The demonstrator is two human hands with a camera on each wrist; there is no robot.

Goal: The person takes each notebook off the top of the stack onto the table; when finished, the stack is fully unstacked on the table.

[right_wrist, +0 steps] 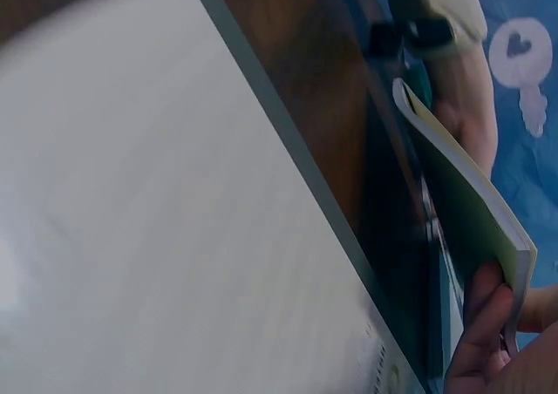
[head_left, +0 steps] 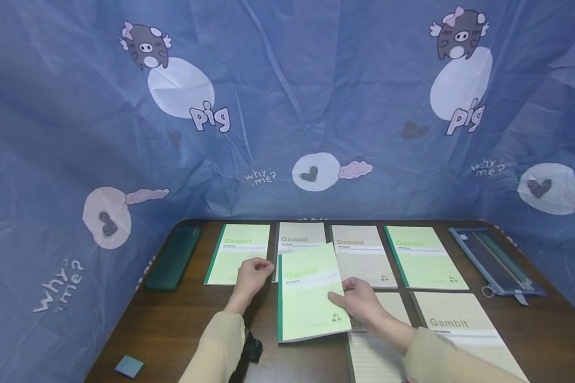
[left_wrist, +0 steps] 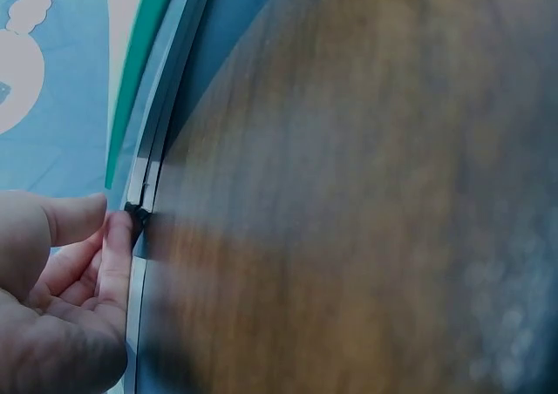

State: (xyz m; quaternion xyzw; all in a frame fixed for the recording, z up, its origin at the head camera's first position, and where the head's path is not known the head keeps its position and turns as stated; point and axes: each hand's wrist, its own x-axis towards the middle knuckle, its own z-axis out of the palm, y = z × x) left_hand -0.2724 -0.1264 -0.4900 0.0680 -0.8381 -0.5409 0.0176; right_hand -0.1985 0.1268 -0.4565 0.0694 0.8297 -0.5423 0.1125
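My right hand point(head_left: 359, 300) grips a light green notebook point(head_left: 309, 306) by its right edge, thumb on the cover. The notebook is raised and tilted over the table, its dark green spine to the left. In the right wrist view, fingers point(right_wrist: 484, 320) lie against the back of the held notebook point(right_wrist: 471, 193). My left hand point(head_left: 255, 274) hovers left of it, near the lower right of another green notebook point(head_left: 237, 260). Its fingers are loosely curled, with nothing seen held. In the left wrist view, a green spine point(left_wrist: 144, 54) ends just above the thumb, apart from it.
Behind the held notebook lie two beige notebooks point(head_left: 361, 260) and a green notebook point(head_left: 426, 260). Two more beige notebooks point(head_left: 460, 319) lie at front right. A dark green case point(head_left: 172, 260), a blue zip pouch point(head_left: 495, 260) and a small blue block point(head_left: 129, 366) rest on the table point(head_left: 172, 330).
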